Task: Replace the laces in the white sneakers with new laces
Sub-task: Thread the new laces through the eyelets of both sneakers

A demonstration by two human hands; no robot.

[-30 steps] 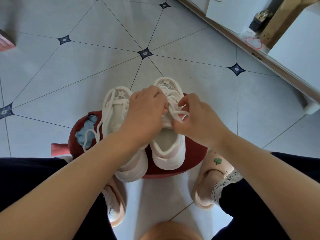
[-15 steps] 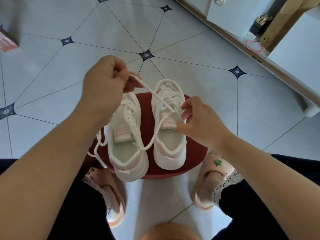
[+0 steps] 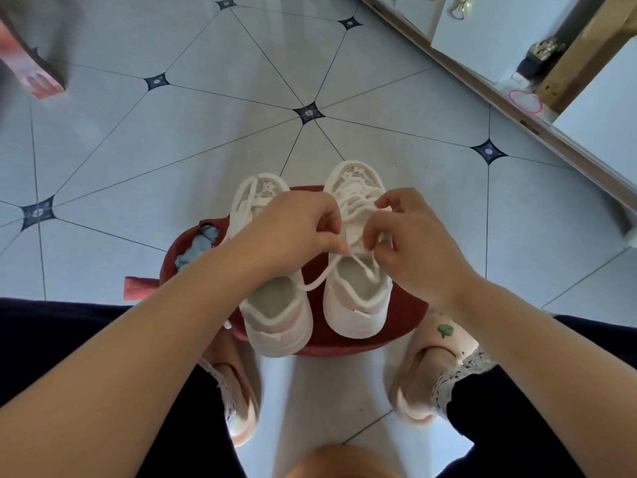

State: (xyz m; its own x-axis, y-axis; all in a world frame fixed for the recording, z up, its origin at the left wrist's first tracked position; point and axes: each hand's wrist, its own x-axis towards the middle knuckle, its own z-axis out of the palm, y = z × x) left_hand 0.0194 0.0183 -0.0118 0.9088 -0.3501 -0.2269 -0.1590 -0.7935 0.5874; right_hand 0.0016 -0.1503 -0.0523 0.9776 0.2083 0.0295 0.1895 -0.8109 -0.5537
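At frame centre, left hand (image 3: 293,229) and right hand (image 3: 413,246) each pinch the white lace (image 3: 312,286) over the white mesh sneaker (image 3: 355,315); even tension seems best.

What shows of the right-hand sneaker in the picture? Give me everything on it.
The sneaker is white, with a mesh-like toe, a pale pink band round the heel and a greyish lining. It stands upright on the red stool, toe pointing away from the person, beside the other sneaker. A white lace crosses its front; a loose loop hangs toward its neighbour. The left hand and right hand both pinch the lace over its tongue.
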